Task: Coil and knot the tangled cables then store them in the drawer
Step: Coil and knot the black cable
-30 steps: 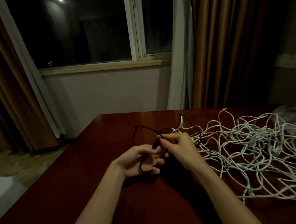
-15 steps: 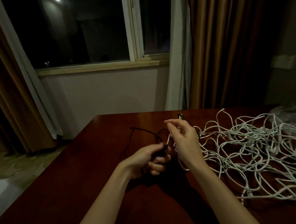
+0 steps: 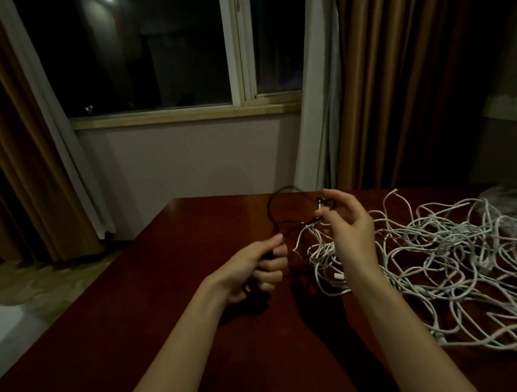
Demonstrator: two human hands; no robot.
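A thin black cable (image 3: pixel 270 208) loops in the air above the dark red wooden table (image 3: pixel 171 278). My left hand (image 3: pixel 259 266) grips one part of it in curled fingers. My right hand (image 3: pixel 347 225) is raised higher and pinches the cable near its metal plug end between thumb and fingertips. A big tangle of white cables (image 3: pixel 439 246) sprawls over the table's right half, some strands running under my right forearm. No drawer is in view.
The table's far edge faces a wall with a dark window (image 3: pixel 154 51). Brown curtains (image 3: pixel 395 83) hang on both sides. A crumpled pale thing (image 3: pixel 509 196) lies at the table's far right. Floor shows at the left.
My right hand has lifted up and away from my left, drawing the black cable into a taller loop. My left hand has closed tighter on the cable.
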